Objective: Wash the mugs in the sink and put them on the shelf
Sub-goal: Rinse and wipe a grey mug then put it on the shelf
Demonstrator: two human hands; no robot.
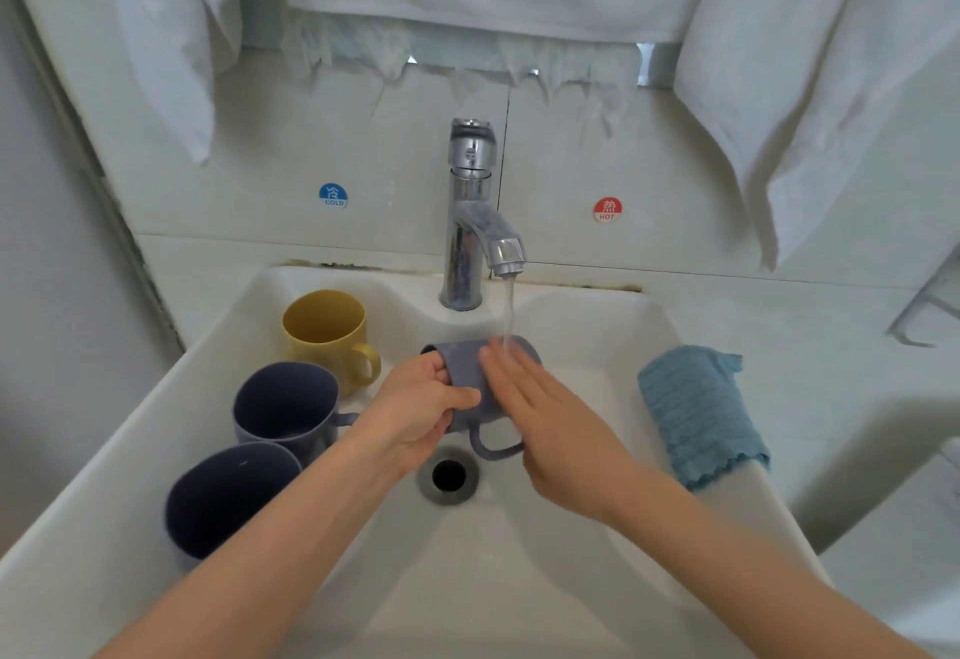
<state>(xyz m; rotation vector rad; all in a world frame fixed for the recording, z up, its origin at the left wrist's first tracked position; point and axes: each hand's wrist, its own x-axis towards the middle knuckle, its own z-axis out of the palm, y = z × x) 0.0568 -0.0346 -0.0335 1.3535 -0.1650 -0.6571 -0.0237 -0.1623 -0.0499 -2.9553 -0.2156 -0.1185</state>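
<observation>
Left hand (421, 409) gripped grey-blue mug (467, 367) on its side under running chrome tap (472, 222), over white sink (519, 580); right hand (550, 430) flat, fingers straight, touching mug.

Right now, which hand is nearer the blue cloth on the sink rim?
Right. The right hand lies flat on the mug, left of the blue cloth; the left hand grips the mug's other side, farther left.

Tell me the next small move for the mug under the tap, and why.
Probably turn the grey-blue mug a little with the left hand while the right hand rubs its wall. The mug lies sideways in the left hand's grip, and the stream from the tap lands on one patch beside the flat right fingers.
</observation>
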